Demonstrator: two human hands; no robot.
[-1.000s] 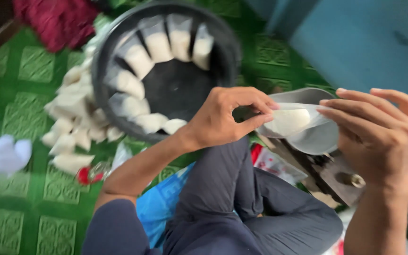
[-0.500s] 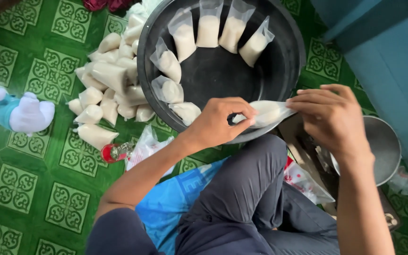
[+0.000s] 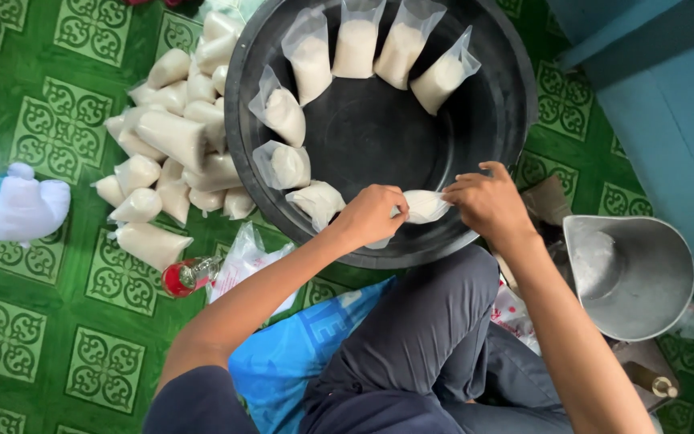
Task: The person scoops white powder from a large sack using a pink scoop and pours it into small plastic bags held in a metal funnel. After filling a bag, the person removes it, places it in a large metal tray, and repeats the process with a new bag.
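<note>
**Both hands hold a small filled bag over the black basin**

Head view: the person sits on the green patterned floor [image 3: 34,354] and looks straight down at their own hands. The left hand [image 3: 373,214] and the right hand [image 3: 487,201] meet over the near rim of a large round black basin [image 3: 516,120]. Between them is one small clear plastic bag of white grain [image 3: 426,206], lying on its side just above the basin's near edge. The left grip is closed around one end of the bag, fingers curled tight over the plastic; the right grip pinches the other end between thumb and fingertips. Held at both ends like this, the bag stays level and its contents cannot spill.

Inside the basin, more filled bags [image 3: 357,47] lean against the wall in a curved row, open tops up, which keeps them upright and apart. One more lies just beside the left hand.

Outside the basin, to the left, a pile of similar filled bags [image 3: 172,149] lies on the floor, touching one another. Near it sits a small bottle with a red cap [image 3: 189,275] and some loose plastic. A metal scoop [image 3: 632,277] rests to the right of the person's knee, open side up, within easy reach. A blue and white soft toy [image 3: 14,205] lies at the far left.
</note>
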